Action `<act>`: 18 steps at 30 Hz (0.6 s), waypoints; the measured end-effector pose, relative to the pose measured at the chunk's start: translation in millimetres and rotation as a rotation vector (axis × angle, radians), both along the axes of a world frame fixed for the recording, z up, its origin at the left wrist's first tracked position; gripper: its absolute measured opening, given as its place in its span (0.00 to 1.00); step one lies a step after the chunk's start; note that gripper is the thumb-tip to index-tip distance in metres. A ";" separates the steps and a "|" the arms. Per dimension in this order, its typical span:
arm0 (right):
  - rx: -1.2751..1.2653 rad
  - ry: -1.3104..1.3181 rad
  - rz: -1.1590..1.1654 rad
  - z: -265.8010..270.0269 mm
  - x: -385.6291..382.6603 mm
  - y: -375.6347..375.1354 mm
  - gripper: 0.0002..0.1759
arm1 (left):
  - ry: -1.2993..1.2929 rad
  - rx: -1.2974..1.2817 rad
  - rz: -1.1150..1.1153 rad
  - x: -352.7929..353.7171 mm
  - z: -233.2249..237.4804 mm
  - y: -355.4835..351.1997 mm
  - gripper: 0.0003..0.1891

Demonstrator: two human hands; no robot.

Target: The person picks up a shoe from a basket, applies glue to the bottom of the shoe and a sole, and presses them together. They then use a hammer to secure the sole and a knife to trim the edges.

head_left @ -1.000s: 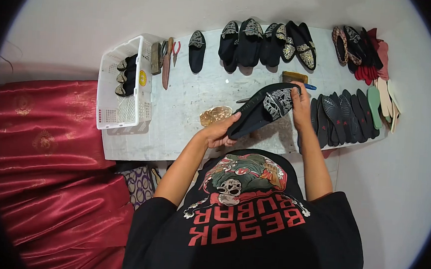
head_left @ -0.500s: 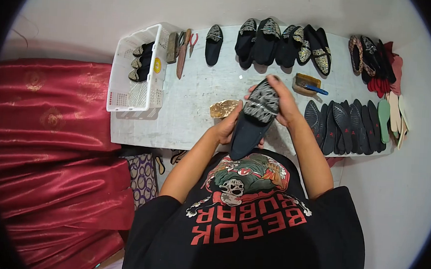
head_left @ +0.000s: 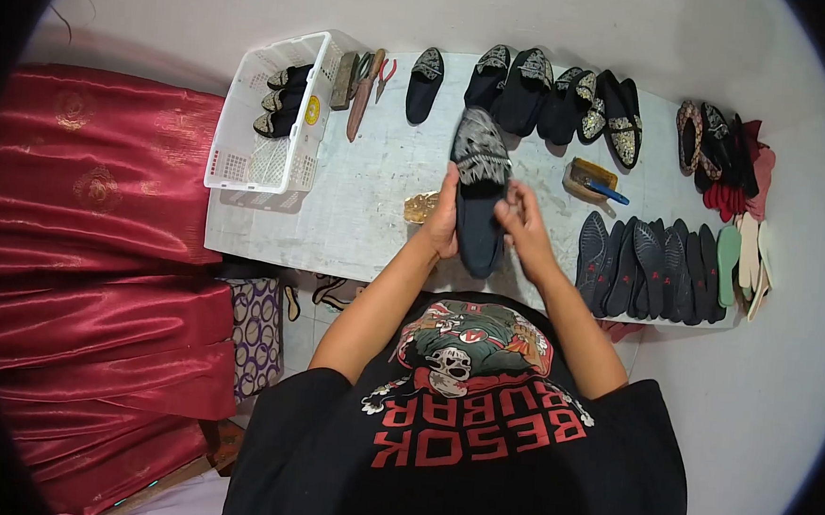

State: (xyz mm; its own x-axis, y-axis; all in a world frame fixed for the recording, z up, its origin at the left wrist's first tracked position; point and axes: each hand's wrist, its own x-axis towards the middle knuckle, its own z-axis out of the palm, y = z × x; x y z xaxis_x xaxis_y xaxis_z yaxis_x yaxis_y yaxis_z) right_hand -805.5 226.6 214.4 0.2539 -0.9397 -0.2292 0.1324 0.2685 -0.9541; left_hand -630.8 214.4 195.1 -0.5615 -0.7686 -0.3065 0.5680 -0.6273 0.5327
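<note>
A black shoe (head_left: 480,214) with a silver-grey patterned toe is upright in front of me, toe pointing away. My left hand (head_left: 442,216) grips its left side, thumb along the edge, the fingers partly hidden beneath it. On the shoe's right side my right hand (head_left: 523,226) has its fingers apart, the thumb near or at the shoe's edge. A golden-brown block (head_left: 419,208) lies on the table just left of my left hand. Beyond the shoe's toe stand several similar black shoes (head_left: 524,94).
The white table (head_left: 359,198) holds a white basket (head_left: 296,161) with small shoes, a brown-handled tool (head_left: 362,105), red pliers (head_left: 386,78), a tray with a blue-handled brush (head_left: 597,182), black soles (head_left: 648,267) and a green insole (head_left: 727,265). Red cloth (head_left: 111,239) hangs at left.
The shoe has turned more upright and shifted slightly away from me. My right hand has left the toe, moved down toward the heel and loosened its hold.
</note>
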 end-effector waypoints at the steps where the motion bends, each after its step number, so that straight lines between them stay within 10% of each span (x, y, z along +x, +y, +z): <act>1: -0.007 0.005 0.002 0.3 1.6 10.7 0.31 | -0.044 -0.042 0.116 -2.9 1.3 -8.3 0.55; 7: 0.139 -0.390 0.098 -6.5 5.8 32.5 0.44 | -0.002 -0.208 0.087 -1.3 -3.3 -34.2 0.55; 18: 0.068 -0.304 0.100 -18.1 3.6 31.0 0.35 | 0.078 -0.308 0.457 33.2 29.0 -49.3 0.48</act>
